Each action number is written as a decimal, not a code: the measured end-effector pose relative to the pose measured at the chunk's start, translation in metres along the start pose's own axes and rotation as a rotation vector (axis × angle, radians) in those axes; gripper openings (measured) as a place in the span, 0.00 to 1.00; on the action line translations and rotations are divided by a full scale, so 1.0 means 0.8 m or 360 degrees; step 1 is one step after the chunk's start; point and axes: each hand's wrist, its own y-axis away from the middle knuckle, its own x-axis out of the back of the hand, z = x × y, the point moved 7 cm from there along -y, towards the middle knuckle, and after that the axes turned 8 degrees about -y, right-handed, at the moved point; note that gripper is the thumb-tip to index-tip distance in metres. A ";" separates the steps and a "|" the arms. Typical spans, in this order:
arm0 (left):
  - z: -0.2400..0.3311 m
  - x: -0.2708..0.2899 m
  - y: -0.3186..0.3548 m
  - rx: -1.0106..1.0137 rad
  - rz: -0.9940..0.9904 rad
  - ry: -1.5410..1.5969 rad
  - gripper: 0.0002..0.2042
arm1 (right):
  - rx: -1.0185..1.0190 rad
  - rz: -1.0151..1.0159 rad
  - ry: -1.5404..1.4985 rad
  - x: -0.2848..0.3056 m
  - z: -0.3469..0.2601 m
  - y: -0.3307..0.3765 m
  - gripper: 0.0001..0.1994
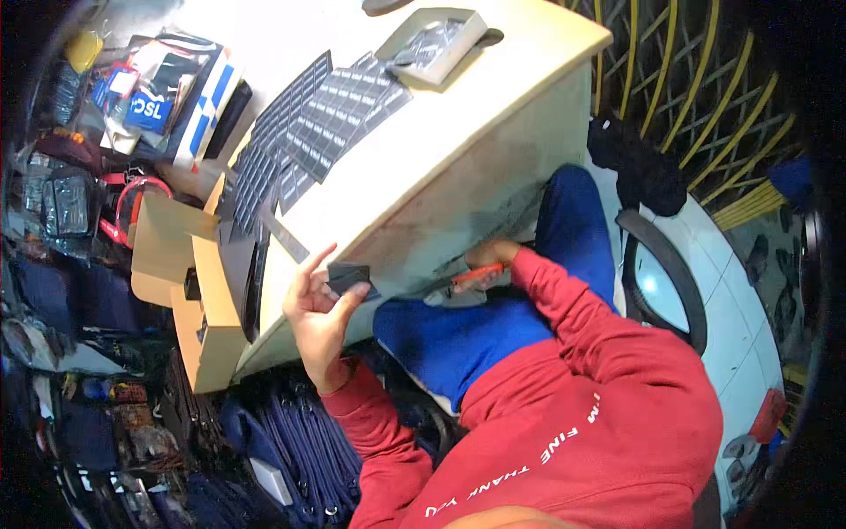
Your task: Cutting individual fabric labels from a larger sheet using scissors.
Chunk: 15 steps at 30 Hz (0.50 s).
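My left hand (319,310) is raised by the near edge of the pale table (423,137). A small flat black piece (347,279) is pinched between its thumb and fingers, with the index finger stretched upward. Over my lap, my right hand (490,256) is wrapped round an orange-handled tool (478,275). The tool points left, and its exact kind is too blurred to tell. Several black sheets (330,110) marked in a grid of small white-printed rectangles lie overlapping on the table. A narrow dark strip (285,234) lies close to my left hand.
An open box (432,44) with plastic-wrapped items stands at the table's far end. An open cardboard carton (207,300) is against its left side. Packed goods (66,207) and dark blue bags (295,450) crowd the left. A yellow lattice gate (687,79) rises at the far right.
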 end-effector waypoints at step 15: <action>0.045 -0.175 -0.343 -0.0786 0.0177 -0.1003 0.25 | 0.0065 0.0344 0.0302 0.044 0.085 -0.036 0.34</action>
